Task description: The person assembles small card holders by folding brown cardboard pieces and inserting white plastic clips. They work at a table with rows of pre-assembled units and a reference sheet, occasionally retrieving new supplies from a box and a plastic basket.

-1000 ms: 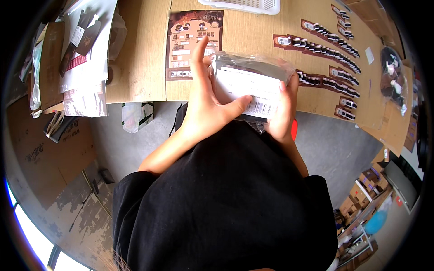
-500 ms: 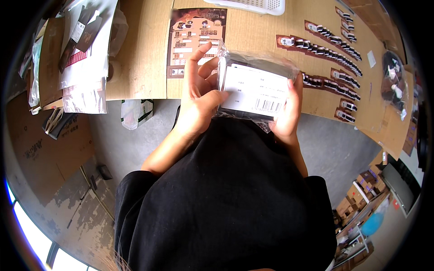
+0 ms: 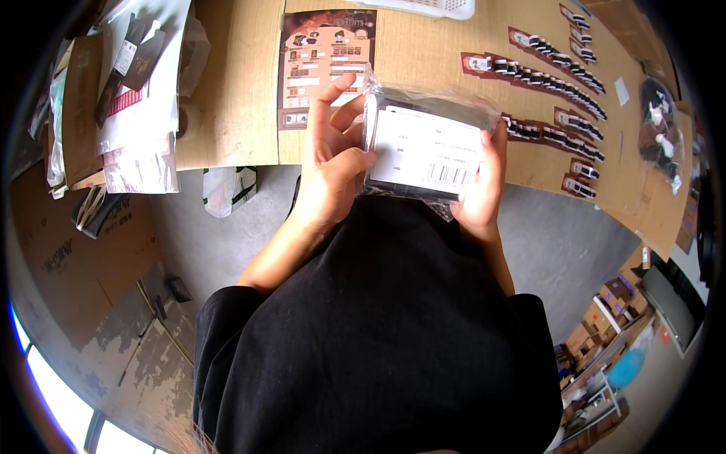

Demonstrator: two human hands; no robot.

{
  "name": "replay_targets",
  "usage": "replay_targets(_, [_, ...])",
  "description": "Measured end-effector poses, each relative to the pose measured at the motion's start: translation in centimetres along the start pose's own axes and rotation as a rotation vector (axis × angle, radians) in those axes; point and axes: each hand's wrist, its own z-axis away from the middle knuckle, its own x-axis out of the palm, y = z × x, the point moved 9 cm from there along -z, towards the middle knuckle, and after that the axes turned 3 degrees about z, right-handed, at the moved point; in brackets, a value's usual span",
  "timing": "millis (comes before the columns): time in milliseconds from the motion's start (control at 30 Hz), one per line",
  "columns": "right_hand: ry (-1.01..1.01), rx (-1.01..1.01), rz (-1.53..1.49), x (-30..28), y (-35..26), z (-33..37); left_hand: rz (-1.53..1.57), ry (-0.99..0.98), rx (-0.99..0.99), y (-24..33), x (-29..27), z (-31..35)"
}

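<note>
Clear-wrapped dark pack (image 3: 393,188) is held up in front of the chest, over the near edge of the table (image 3: 234,98). A white label (image 3: 401,144) is seen through the wrap: lines of small print, barcode (image 3: 448,175) at lower right; fine text too small to be read. A printed poster (image 3: 327,72) is laid on the table beyond. Right hand (image 3: 482,178): grip clamped on the pack's right edge, thumb in front. Left hand (image 3: 330,170): index finger raised, thumb laid at left edge; whether grip is clamped cannot be told.
</note>
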Motion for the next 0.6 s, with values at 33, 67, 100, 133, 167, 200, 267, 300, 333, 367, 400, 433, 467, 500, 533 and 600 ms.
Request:
replay_targets(33, [0.004, 0.0, -0.003, 0.0, 0.0, 0.0, 0.0, -0.001, -0.001, 0.0, 0.0, 0.0])
replay_targets(67, [0.008, -0.001, -0.004, 0.0, 0.0, 0.0, 0.001, -0.003, -0.002, 0.0, 0.0, 0.0])
replay_targets(100, [0.01, 0.003, -0.007, 0.2, -0.1, 0.0, 0.004, -0.004, -0.003, 0.0, 0.0, 0.0])
replay_targets(133, [0.011, 0.008, -0.01, 0.4, -0.3, 0.0, 0.007, -0.004, -0.003, 0.0, -0.1, 0.0])
replay_targets(167, [0.011, 0.012, -0.014, 0.5, -0.4, 0.0, 0.009, -0.004, -0.003, 0.1, -0.1, 0.0])
replay_targets(200, [0.008, 0.01, -0.008, 0.5, -0.4, 0.0, 0.013, -0.003, -0.003, 0.1, -0.1, 0.0])
replay_targets(267, [0.001, 0.004, 0.005, 0.6, -0.4, 0.0, 0.021, 0.0, -0.001, 0.3, -0.1, 0.0])
replay_targets(300, [-0.002, 0.0, 0.006, 0.7, -0.5, 0.0, 0.022, 0.002, 0.001, 0.3, -0.2, 0.0])
replay_targets(333, [-0.006, -0.004, 0.007, 0.7, -0.5, 0.0, 0.024, 0.003, 0.004, 0.3, -0.3, 0.0])
replay_targets(367, [-0.009, -0.008, 0.009, 0.7, -0.5, 0.0, 0.026, 0.004, 0.005, 0.3, -0.4, -0.1])
replay_targets(400, [-0.015, -0.008, -0.008, 0.8, -0.4, 0.0, 0.029, 0.004, 0.007, 0.3, -0.4, -0.1])
replay_targets(433, [-0.021, -0.007, -0.024, 0.8, -0.3, 0.0, 0.032, 0.003, 0.009, 0.3, -0.4, -0.1])
replay_targets(467, [-0.028, -0.007, -0.042, 0.8, -0.2, 0.0, 0.034, 0.004, 0.012, 0.4, -0.5, -0.1])
replay_targets(500, [-0.032, -0.005, -0.044, 0.8, -0.1, 0.0, 0.036, 0.012, 0.011, 0.3, -0.5, -0.1])
replay_targets(533, [-0.035, -0.004, -0.047, 0.8, 0.1, 0.0, 0.037, 0.019, 0.009, 0.3, -0.5, -0.2])
replay_targets(600, [-0.042, -0.004, -0.042, 1.1, 0.1, 0.0, 0.015, 0.017, 0.015, 0.5, -0.5, -0.1])
